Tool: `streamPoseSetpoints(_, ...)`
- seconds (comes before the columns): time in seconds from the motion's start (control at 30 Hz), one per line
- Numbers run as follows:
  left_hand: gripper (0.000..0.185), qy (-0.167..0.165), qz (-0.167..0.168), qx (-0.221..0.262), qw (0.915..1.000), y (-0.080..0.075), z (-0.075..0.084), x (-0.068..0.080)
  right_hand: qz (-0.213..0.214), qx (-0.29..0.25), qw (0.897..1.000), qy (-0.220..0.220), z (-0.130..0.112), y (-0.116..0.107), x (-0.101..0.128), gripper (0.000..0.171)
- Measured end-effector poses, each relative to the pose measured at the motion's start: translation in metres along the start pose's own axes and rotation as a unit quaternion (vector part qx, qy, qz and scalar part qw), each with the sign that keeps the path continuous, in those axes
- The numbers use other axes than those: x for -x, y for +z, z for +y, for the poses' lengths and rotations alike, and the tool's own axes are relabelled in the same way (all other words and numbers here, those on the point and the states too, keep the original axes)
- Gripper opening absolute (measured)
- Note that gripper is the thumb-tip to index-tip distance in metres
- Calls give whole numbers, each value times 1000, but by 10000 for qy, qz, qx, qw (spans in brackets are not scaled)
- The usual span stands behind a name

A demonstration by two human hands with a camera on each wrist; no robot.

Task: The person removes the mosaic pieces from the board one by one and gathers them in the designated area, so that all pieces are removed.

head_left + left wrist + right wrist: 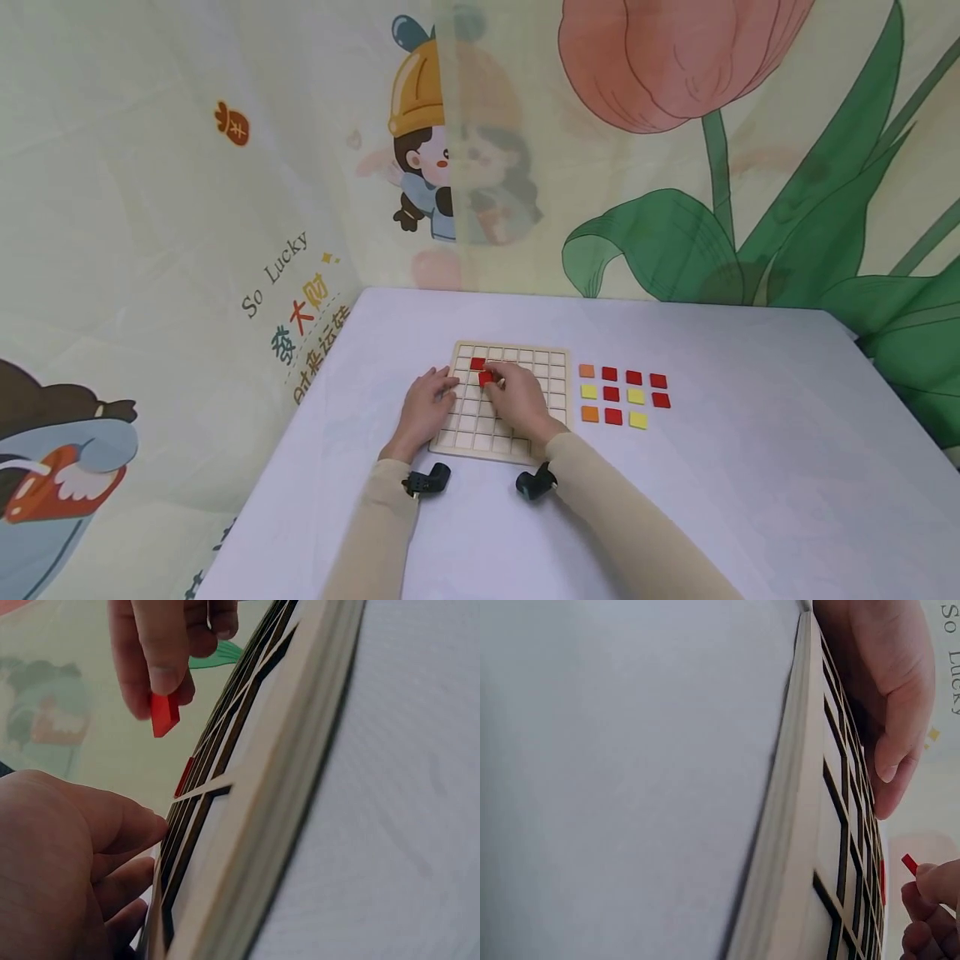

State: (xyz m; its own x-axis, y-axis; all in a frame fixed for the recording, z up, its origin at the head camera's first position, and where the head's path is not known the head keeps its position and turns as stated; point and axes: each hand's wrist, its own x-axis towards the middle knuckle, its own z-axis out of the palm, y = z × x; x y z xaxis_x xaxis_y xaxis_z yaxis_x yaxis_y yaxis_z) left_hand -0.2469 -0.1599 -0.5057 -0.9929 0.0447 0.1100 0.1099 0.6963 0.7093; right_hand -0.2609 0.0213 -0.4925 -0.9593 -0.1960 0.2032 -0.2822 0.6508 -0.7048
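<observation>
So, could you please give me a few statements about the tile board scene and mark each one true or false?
1. The right hand pinches a red tile above the wooden grid board. True.
2. The left hand holds a yellow tile. False: it rests on the board's left side and holds no tile.
3. One red tile already in the board lies near its far left. True.
4. The loose tiles lie left of the board. False: they lie to its right.

Loose tiles [622, 397] lie right of the grid board [555, 392] on the table [750, 500].
</observation>
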Motion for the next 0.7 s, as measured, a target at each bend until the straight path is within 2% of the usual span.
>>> streamPoseSetpoints(0.2,28,29,1,-2,10000,-1,1,0,-101,16,9999,-4,2,-8,11,33)
streamPoseSetpoints(0.4,28,-2,-13,68,10000,0,-2,1,-125,-262,9995,136,4,-13,19,28)
streamPoseSetpoints(0.7,29,-42,-26,68,10000,0,-1,1,80,-522,9985,119,-2,-26,33,25)
